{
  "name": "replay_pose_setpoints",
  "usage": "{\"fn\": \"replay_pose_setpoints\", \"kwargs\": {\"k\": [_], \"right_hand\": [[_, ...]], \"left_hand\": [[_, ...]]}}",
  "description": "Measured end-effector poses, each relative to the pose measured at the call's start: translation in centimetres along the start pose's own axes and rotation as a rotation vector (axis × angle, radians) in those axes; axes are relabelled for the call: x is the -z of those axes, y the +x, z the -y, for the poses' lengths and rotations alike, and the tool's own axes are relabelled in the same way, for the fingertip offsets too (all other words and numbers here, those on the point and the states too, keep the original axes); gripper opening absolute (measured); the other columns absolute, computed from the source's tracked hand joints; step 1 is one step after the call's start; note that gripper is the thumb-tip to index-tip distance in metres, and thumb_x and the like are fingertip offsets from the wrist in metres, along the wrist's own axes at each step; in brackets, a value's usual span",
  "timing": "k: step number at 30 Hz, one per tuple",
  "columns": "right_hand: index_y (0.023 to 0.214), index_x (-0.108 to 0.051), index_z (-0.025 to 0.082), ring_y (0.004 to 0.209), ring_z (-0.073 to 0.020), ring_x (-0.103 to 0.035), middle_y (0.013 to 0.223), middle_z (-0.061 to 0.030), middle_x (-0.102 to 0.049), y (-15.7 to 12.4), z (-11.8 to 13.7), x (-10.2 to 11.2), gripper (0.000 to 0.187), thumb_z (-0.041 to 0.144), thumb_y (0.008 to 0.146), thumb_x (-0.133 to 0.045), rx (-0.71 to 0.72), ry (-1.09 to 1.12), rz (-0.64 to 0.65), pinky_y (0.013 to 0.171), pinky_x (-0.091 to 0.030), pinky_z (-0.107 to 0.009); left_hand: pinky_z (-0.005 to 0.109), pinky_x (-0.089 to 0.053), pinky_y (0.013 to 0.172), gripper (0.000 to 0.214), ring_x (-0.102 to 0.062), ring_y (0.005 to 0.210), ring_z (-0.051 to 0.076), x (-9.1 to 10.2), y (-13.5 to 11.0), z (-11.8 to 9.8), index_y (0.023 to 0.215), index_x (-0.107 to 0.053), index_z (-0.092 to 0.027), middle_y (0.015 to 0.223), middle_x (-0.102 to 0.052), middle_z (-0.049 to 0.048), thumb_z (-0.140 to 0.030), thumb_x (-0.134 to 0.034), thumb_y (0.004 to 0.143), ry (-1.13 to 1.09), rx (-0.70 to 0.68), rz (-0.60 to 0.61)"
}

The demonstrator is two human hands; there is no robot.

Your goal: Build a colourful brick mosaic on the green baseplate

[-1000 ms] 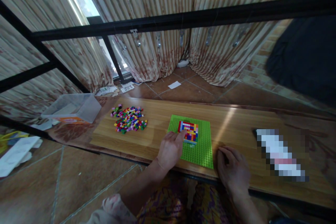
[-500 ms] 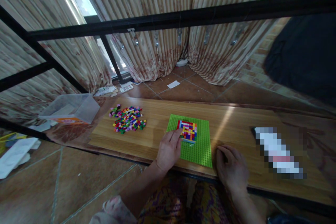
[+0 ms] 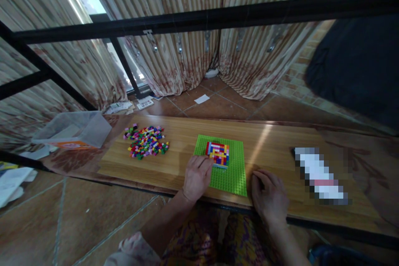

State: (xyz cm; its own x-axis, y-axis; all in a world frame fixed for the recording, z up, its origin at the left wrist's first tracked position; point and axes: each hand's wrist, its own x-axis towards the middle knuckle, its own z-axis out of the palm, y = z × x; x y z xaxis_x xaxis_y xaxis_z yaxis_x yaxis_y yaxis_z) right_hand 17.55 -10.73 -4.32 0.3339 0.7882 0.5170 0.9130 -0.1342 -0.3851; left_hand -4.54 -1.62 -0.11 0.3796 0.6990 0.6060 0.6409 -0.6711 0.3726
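Note:
A green studded baseplate (image 3: 230,176) lies on the wooden board (image 3: 187,137), with a small block of coloured bricks (image 3: 217,153) built on its far left part. My left hand (image 3: 197,176) rests at the plate's left edge, fingers curled together, their tips beside the near left corner of the brick block. What they hold, if anything, is hidden. My right hand (image 3: 269,199) lies palm down on the board just right of the plate, fingers bent and apart, holding nothing. A heap of loose coloured bricks (image 3: 145,141) sits to the left on the board.
A clear plastic tub (image 3: 71,129) stands off the board's left end. A blurred flat object (image 3: 319,176) lies on the right of the board. Black metal frame bars (image 3: 218,16) cross overhead. Curtains hang behind, and papers lie on the tiled floor.
My left hand has drawn back a little from the brick block toward the plate's left edge. The right hand stays in place. The view has shifted slightly.

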Motion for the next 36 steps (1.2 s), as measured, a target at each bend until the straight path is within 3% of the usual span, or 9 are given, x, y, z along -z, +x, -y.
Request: {"fn": "replay_pose_setpoints", "kwargs": {"k": [36], "right_hand": [[0.095, -0.074, 0.015, 0.096, -0.0267, -0.060, 0.105, -0.0129, -0.071, -0.2, -0.5, -0.4, 0.035, 0.038, 0.095, -0.047, 0.003, -0.007, -0.005, 0.085, -0.048, -0.039]], "left_hand": [[0.033, -0.057, 0.084, 0.020, -0.067, 0.090, 0.017, -1.6, -0.8, 1.1, 0.097, -0.071, -0.020, 0.092, -0.073, 0.0052, -0.013, -0.052, 0.095, -0.094, -0.032, -0.042]]}}
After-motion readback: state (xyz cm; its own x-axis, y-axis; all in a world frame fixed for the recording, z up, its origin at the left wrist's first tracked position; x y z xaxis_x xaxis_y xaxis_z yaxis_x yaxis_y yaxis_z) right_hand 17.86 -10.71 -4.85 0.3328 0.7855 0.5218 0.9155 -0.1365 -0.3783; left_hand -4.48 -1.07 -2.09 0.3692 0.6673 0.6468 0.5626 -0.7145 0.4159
